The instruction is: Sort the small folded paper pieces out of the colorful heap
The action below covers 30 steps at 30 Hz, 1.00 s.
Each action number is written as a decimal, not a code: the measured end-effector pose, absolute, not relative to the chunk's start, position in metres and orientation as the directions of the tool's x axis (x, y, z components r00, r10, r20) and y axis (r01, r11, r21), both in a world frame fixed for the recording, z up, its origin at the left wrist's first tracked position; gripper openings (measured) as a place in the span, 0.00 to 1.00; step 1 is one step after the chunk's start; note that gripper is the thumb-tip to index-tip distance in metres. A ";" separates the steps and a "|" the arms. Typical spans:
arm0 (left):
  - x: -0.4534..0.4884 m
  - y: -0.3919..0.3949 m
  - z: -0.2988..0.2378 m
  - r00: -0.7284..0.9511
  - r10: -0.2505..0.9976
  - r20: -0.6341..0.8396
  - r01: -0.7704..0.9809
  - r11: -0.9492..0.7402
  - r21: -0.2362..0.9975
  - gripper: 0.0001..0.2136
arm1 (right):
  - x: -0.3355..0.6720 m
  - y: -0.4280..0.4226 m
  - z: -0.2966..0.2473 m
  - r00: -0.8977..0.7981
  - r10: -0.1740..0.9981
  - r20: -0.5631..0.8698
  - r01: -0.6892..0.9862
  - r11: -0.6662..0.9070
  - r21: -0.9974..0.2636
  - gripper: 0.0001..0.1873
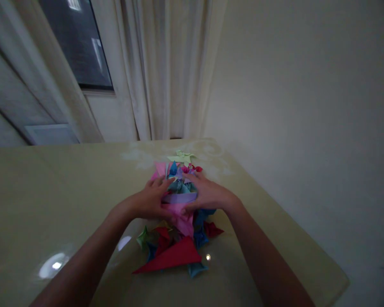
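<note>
A heap of folded paper origami (179,197) in many colours lies on the table between my two hands. My left hand (152,198) curves around its left side, fingers apart and touching the papers. On the opposite side my right hand (208,192) rests against the heap, its thumb and fingers spread. A pink folded paper (182,217) and a lilac strip (179,198) lie between the palms. Closer to me is a large red paper cone (176,256), with a dark red origami piece (213,229) to its upper right. Some pieces are hidden under my fingers.
The pale glossy table (67,183) reflects several lights. Beyond the heap sits a light green origami piece (182,157). A white wall (301,106) runs along the table's right edge; curtains (179,72) and a dark window (80,42) stand behind.
</note>
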<state>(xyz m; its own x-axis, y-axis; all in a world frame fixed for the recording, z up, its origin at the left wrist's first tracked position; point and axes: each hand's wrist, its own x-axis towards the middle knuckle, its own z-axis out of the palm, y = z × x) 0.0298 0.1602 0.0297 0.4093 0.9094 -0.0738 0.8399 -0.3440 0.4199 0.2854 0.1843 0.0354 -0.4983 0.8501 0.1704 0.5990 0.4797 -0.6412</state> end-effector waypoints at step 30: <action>0.018 0.159 0.088 0.251 0.895 0.368 0.634 -0.439 0.637 0.18 | 0.279 0.183 0.088 -0.287 0.818 0.499 0.513 0.571 -0.641 0.11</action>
